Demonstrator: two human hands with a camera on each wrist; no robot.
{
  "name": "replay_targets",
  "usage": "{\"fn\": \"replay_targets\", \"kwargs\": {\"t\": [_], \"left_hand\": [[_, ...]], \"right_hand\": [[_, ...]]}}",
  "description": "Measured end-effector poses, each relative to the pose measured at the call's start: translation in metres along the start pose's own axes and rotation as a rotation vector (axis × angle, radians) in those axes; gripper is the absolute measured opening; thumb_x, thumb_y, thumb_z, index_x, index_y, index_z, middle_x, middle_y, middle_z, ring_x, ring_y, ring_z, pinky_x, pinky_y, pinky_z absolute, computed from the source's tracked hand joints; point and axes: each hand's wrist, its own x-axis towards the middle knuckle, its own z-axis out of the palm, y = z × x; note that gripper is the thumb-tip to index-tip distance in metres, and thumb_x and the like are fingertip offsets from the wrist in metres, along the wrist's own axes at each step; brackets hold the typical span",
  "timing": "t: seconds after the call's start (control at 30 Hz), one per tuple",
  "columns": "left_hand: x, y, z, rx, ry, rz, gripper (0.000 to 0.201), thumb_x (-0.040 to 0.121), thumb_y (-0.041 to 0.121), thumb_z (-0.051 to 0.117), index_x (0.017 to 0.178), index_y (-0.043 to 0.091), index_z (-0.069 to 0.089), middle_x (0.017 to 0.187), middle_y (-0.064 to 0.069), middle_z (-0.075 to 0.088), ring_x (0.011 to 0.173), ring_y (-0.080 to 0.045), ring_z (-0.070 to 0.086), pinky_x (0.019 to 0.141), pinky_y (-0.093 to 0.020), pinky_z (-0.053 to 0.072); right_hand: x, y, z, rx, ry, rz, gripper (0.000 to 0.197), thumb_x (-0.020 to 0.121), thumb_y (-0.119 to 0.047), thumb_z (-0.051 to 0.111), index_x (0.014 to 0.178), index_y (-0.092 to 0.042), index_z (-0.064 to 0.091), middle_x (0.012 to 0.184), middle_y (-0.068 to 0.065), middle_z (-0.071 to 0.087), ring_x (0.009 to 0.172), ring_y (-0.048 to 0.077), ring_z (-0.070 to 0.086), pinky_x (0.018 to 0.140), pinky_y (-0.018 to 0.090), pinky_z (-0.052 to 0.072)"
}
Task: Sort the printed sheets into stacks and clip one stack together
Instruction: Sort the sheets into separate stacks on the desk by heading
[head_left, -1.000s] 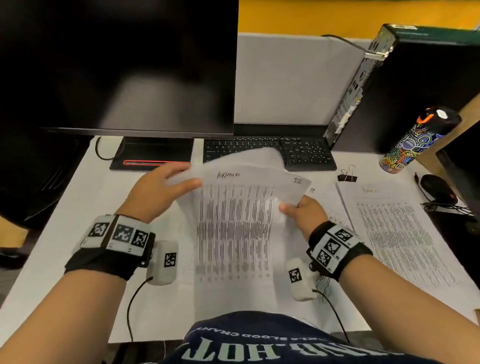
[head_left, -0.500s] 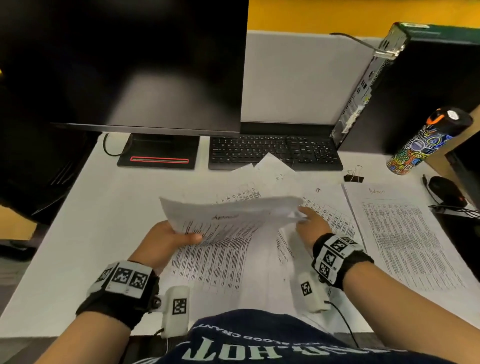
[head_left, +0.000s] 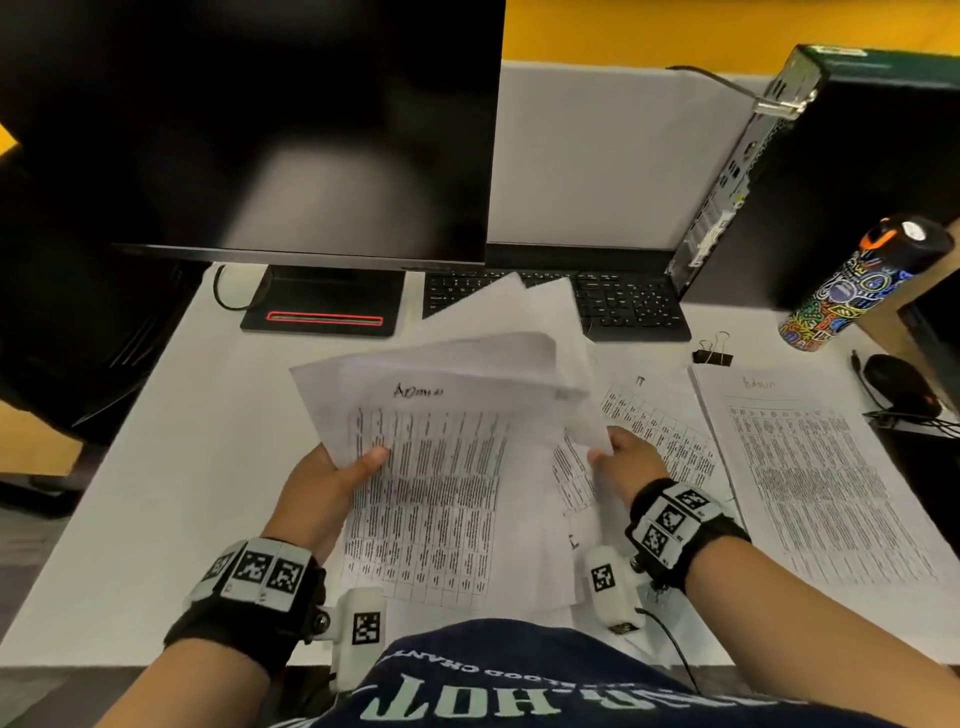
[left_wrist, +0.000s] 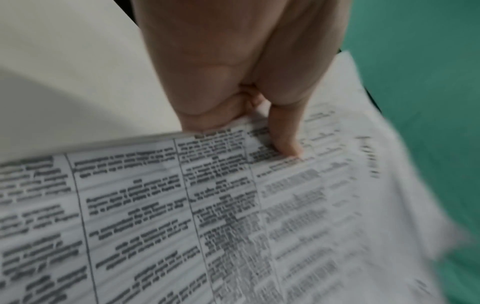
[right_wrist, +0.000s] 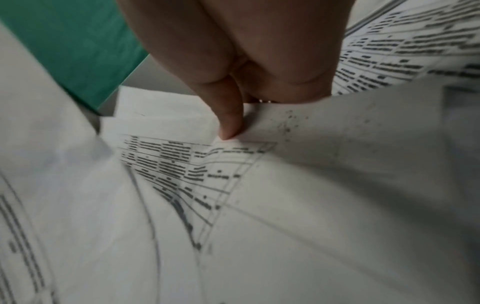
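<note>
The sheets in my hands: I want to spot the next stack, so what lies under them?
Under the held sheets, more printed sheets lie on the desk, one marked "IT". How many there are and what lies beneath the middle is covered.

You're at an office desk (head_left: 156, 467): monitor (head_left: 260, 130) at eleven o'clock, keyboard (head_left: 628, 306) at twelve, computer tower (head_left: 857, 171) at one, mouse (head_left: 901, 387) at two.

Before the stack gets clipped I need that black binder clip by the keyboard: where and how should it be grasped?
Pinch the binder clip by its two wire handles, coming from above. They stand up off the black body, which sits on the desk, apart from the sheets.
</note>
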Motion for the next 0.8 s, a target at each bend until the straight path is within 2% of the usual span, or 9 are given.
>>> {"fn": "replay_targets", "kwargs": {"t": [0.1, 0.17, 0.27, 0.37, 0.47, 0.57, 0.63, 0.7, 0.8], "left_hand": [[0.002, 0.011, 0.009, -0.022, 0.095, 0.022, 0.030, 0.086, 0.031, 0.064, 0.116, 0.026, 0.063, 0.111, 0.002, 0.071, 0.109, -0.018, 0.063, 0.099, -0.044, 0.047], [0.004, 0.020, 0.019, -0.052, 0.129, 0.033, 0.020, 0.093, 0.022, 0.056, 0.111, 0.029, 0.059, 0.103, 0.008, 0.069, 0.102, -0.012, 0.064, 0.080, -0.027, 0.053], [0.010, 0.031, 0.032, -0.026, 0.147, 0.081, 0.026, 0.096, 0.022, 0.051, 0.121, 0.028, 0.050, 0.098, 0.013, 0.064, 0.083, 0.005, 0.059, 0.058, -0.008, 0.048], [0.018, 0.040, 0.042, -0.076, 0.241, 0.098, 0.033, 0.092, 0.023, 0.057, 0.123, 0.017, 0.048, 0.113, -0.005, 0.065, 0.090, -0.012, 0.064, 0.078, -0.030, 0.053], [0.021, 0.052, 0.053, -0.118, 0.309, 0.130, 0.045, 0.090, 0.022, 0.061, 0.128, 0.018, 0.039, 0.116, -0.008, 0.063, 0.095, -0.017, 0.063, 0.094, -0.043, 0.049], [0.017, 0.069, 0.067, -0.097, 0.283, 0.216, 0.042, 0.093, 0.021, 0.056, 0.132, 0.021, 0.042, 0.116, 0.000, 0.063, 0.102, -0.013, 0.062, 0.092, -0.036, 0.049], [0.010, 0.083, 0.078, -0.026, 0.268, 0.321, 0.034, 0.095, 0.023, 0.050, 0.130, 0.025, 0.050, 0.117, 0.008, 0.063, 0.106, -0.006, 0.060, 0.088, -0.025, 0.048], [0.001, 0.098, 0.089, -0.035, 0.266, 0.416, 0.034, 0.097, 0.024, 0.047, 0.130, 0.029, 0.050, 0.120, 0.012, 0.062, 0.110, -0.003, 0.058, 0.094, -0.026, 0.047], [-0.017, 0.114, 0.099, -0.065, 0.273, 0.583, 0.030, 0.098, 0.026, 0.044, 0.117, 0.049, 0.043, 0.116, 0.024, 0.058, 0.109, 0.007, 0.056, 0.097, -0.024, 0.045]], "right_hand": [[0.001, 0.002, -0.006, 0.166, -0.058, 0.013, 0.025, 0.091, -0.008, 0.053, 0.103, -0.027, 0.064, 0.106, 0.001, 0.068, 0.096, 0.019, 0.064, 0.084, 0.031, 0.050], [-0.004, 0.001, -0.005, 0.263, -0.112, 0.010, 0.027, 0.089, -0.007, 0.056, 0.097, -0.031, 0.067, 0.107, 0.001, 0.071, 0.103, 0.024, 0.065, 0.093, 0.041, 0.050], [-0.014, -0.004, 0.000, 0.335, -0.194, -0.009, 0.032, 0.089, 0.000, 0.054, 0.112, -0.019, 0.065, 0.103, 0.005, 0.072, 0.094, 0.024, 0.068, 0.089, 0.043, 0.053], [-0.024, -0.014, 0.004, 0.331, -0.188, -0.054, 0.033, 0.091, 0.001, 0.050, 0.117, -0.014, 0.060, 0.093, -0.002, 0.070, 0.078, 0.010, 0.068, 0.071, 0.025, 0.055], [-0.035, -0.030, -0.003, 0.247, -0.072, -0.149, 0.030, 0.097, -0.027, 0.044, 0.125, -0.023, 0.053, 0.113, -0.006, 0.064, 0.107, 0.016, 0.059, 0.100, 0.038, 0.045], [-0.049, -0.052, -0.014, 0.270, -0.010, -0.269, 0.040, 0.098, -0.041, 0.033, 0.132, -0.024, 0.044, 0.115, -0.013, 0.051, 0.110, 0.009, 0.047, 0.097, 0.025, 0.037], [-0.055, -0.069, -0.021, 0.294, 0.026, -0.371, 0.028, 0.098, -0.026, 0.042, 0.125, -0.023, 0.048, 0.110, -0.012, 0.059, 0.105, 0.009, 0.055, 0.090, 0.023, 0.044], [-0.058, -0.083, -0.027, 0.302, 0.097, -0.450, 0.024, 0.096, -0.010, 0.044, 0.117, -0.023, 0.050, 0.108, -0.010, 0.061, 0.098, 0.000, 0.057, 0.094, 0.022, 0.044], [-0.066, -0.093, -0.036, 0.374, 0.155, -0.566, 0.028, 0.096, -0.005, 0.044, 0.115, -0.025, 0.046, 0.102, -0.018, 0.059, 0.086, -0.023, 0.053, 0.083, -0.001, 0.039]]}}
